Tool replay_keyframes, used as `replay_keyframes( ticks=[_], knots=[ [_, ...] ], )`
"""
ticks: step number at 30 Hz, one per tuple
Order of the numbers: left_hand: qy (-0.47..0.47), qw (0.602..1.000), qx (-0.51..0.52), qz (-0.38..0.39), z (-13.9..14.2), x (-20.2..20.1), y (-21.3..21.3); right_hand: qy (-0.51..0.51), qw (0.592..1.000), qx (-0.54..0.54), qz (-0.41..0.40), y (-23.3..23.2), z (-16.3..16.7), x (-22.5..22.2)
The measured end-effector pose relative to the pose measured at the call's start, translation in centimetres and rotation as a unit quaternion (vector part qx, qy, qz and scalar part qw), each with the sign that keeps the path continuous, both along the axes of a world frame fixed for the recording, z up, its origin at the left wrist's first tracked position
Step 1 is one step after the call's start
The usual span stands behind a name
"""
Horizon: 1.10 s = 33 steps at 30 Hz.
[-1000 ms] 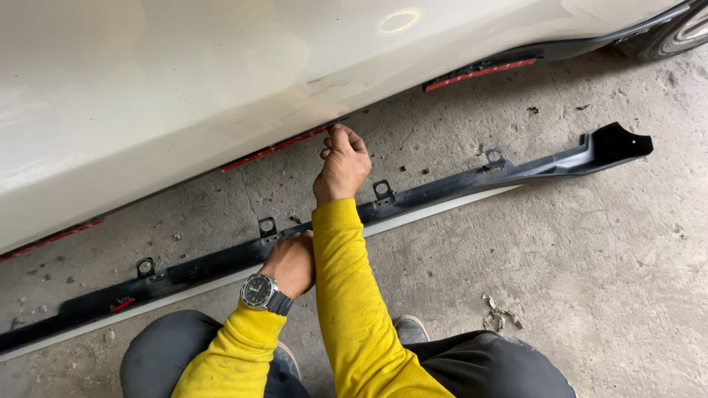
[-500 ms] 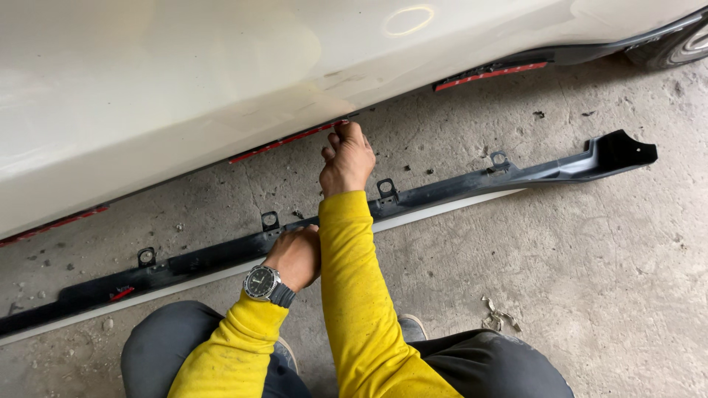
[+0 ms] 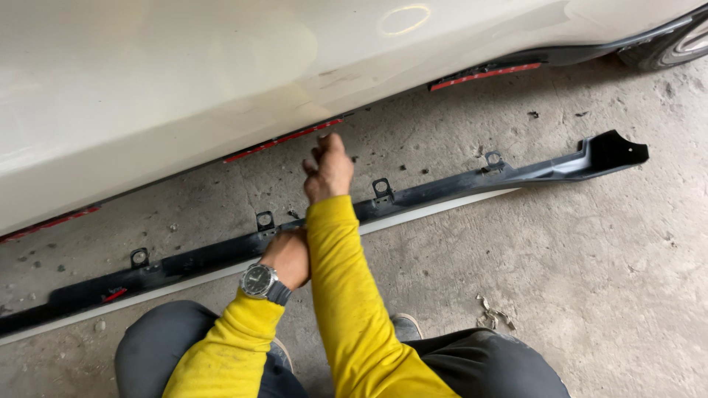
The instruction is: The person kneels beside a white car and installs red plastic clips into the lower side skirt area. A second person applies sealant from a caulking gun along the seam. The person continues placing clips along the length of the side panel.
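- While the person crouches on the concrete floor (image 3: 590,280), the right hand (image 3: 328,169) is raised just under the lower edge of the white car body (image 3: 184,88), fingers curled loosely; whether it pinches anything small I cannot tell.
- The left hand (image 3: 289,256), a wristwatch (image 3: 259,281) on its wrist, rests down on the long black sill trim (image 3: 457,183), partly hidden behind the right forearm; its grip is not visible.
- That trim lies flat on the floor, parallel to the car and apart from it, mounting tabs (image 3: 382,188) standing along its upper edge.
- Red strips (image 3: 284,138) show along the car's underside.
- Small debris (image 3: 494,313) lies near the right knee.
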<state>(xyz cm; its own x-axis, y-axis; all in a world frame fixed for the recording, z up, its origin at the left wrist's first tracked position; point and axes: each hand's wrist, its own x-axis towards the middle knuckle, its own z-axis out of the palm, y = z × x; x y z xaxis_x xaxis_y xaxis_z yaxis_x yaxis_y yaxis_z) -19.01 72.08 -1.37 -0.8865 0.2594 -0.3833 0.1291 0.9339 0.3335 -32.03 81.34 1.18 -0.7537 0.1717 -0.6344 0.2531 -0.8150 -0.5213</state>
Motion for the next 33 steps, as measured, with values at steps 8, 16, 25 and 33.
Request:
replay_keyframes(
  ticks=[8, 16, 25, 33],
  knots=[
    [0.0, 1.0, 0.009, -0.003, 0.5, 0.4, -0.1, 0.096, 0.987, 0.071, -0.106, 0.8, -0.9, 1.4],
    [0.033, 0.998, 0.009, -0.051, 1.2, 0.2, 0.7, 0.095, 0.985, 0.116, -0.09, 1.8, -0.9, 1.2],
    [0.005, 0.999, -0.01, -0.038, 1.3, 0.0, 0.6, 0.088, 0.985, 0.11, -0.102, 1.3, -1.6, 0.2],
    [0.005, 0.999, -0.015, -0.041, 1.3, 0.2, 0.6, 0.061, 0.99, 0.089, -0.089, 1.5, -0.9, -0.6]
  ],
)
